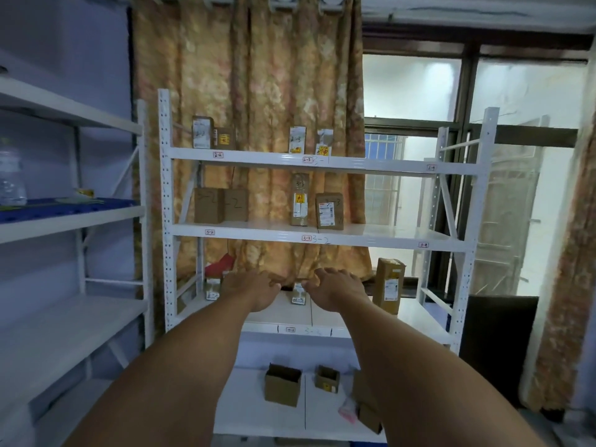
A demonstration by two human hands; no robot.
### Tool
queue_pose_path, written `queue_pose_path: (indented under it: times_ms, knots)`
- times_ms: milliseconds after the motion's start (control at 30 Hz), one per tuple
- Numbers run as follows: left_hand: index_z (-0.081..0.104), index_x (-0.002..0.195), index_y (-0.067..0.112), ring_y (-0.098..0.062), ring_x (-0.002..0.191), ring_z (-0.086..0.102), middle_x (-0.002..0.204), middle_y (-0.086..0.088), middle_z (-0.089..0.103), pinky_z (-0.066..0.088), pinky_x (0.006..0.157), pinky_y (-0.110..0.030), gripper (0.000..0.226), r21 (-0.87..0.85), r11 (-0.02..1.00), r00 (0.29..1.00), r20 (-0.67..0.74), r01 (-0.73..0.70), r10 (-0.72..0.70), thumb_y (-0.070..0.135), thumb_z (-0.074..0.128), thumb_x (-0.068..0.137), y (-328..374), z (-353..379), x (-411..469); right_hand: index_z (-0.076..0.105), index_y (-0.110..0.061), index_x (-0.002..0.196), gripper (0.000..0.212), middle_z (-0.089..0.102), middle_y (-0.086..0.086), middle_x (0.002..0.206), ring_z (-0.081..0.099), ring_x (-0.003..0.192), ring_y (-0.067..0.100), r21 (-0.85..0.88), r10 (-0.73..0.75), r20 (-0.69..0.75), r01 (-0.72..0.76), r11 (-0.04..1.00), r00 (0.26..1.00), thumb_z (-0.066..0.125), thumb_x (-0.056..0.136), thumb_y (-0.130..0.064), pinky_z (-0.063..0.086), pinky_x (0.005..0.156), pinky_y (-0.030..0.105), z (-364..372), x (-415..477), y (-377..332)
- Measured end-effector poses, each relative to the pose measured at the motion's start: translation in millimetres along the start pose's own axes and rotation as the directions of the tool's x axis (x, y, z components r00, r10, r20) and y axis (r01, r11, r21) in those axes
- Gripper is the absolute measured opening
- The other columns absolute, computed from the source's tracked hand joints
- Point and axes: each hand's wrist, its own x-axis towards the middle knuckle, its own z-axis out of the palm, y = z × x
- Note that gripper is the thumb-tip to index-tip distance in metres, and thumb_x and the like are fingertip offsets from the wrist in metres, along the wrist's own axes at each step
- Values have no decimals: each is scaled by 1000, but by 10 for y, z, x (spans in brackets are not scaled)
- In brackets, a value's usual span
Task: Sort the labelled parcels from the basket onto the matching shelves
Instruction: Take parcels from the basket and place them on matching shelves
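Note:
A white metal shelf rack (309, 162) stands in front of me with labelled cardboard parcels on several levels. Both my arms reach onto its third level. My left hand (250, 287) and my right hand (335, 288) hover palm down, fingers curled, on either side of a small labelled parcel (298, 295) that stands upright between them. Whether a fingertip touches it I cannot tell. Another small parcel (212, 289) stands left of my left hand. A tall brown box (388, 285) stands to the right. The basket is not in view.
Two brown boxes (221, 205) and two labelled parcels (329, 210) sit on the second level, several more on the top level. Open small boxes (283, 384) lie on the bottom level. A second white rack (64, 217) holding a plastic bottle (11, 175) stands at the left. A patterned curtain hangs behind.

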Motion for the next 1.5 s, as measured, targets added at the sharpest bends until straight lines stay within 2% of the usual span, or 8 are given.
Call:
queue_pose_path:
  times_ms: [267, 367, 433, 600, 833, 1100, 1300, 1500]
  knots:
    - [39, 154, 29, -33, 146, 34, 162, -5, 35, 27, 119, -50, 71, -1, 979, 979, 27, 203, -203, 68, 26, 97, -892, 127, -422, 31, -30, 160, 68, 30, 6, 167, 24, 154, 32, -8, -201, 83, 203, 979, 976, 28, 102, -66, 19, 123, 49, 242, 162, -872]
    - [44, 149, 25, -35, 140, 41, 154, -10, 44, 31, 116, -52, 65, 34, 945, 945, 20, 326, -326, 64, 30, 99, -1351, 159, -722, 28, -28, 162, 71, 25, 4, 170, 20, 156, 29, 7, -319, 113, 321, 947, 941, 26, 103, -67, 15, 125, 48, 388, 207, -1431]
    - [47, 146, 21, -35, 138, 42, 151, -12, 47, 31, 116, -51, 63, 77, 916, 918, 8, 394, -396, 62, 30, 100, -1700, 218, -946, 30, -29, 161, 70, 27, 3, 169, 24, 155, 29, 15, -399, 129, 401, 916, 908, 25, 102, -67, 20, 125, 47, 490, 198, -1832]
    - [34, 154, 26, -32, 145, 32, 160, -8, 35, 25, 118, -48, 64, 140, 808, 813, 24, 573, -581, 61, 23, 101, -2644, 336, -1618, 44, -24, 151, 61, 46, 7, 157, 44, 142, 32, 97, -605, 125, 597, 796, 786, 32, 104, -61, 34, 115, 44, 833, 64, -2935]
    - [35, 154, 25, -30, 148, 30, 162, -6, 34, 23, 120, -48, 70, 146, 592, 594, 33, 793, -804, 67, 23, 99, -3746, 604, -2538, 36, -18, 158, 70, 39, 10, 162, 40, 145, 33, 140, -823, 140, 812, 567, 550, 32, 105, -62, 31, 119, 46, 1491, -164, -4500]
    - [43, 149, 23, -33, 143, 36, 154, -10, 44, 29, 116, -48, 68, 83, 342, 328, 145, 936, -934, 65, 26, 99, -4453, 1343, -3706, 33, -19, 160, 71, 37, 9, 163, 40, 145, 33, 201, -924, 263, 921, 334, 277, 31, 104, -63, 35, 117, 45, 2512, -788, -5770]
    - [37, 154, 24, -33, 148, 31, 162, -8, 35, 28, 117, -50, 73, 85, 82, 49, 335, 993, -941, 69, 25, 98, -4627, 2423, -4526, 27, -20, 162, 74, 31, 7, 167, 36, 147, 34, 291, -899, 432, 932, 217, 74, 28, 104, -65, 34, 118, 46, 3631, -1248, -6243]
    - [39, 152, 21, -35, 142, 37, 157, -11, 41, 36, 113, -49, 71, 30, -140, -136, 506, 990, -852, 68, 29, 99, -4742, 3653, -4594, 34, -18, 159, 73, 38, 9, 163, 41, 144, 34, 338, -820, 566, 930, 142, -81, 27, 104, -65, 37, 115, 45, 5050, -1251, -6493]
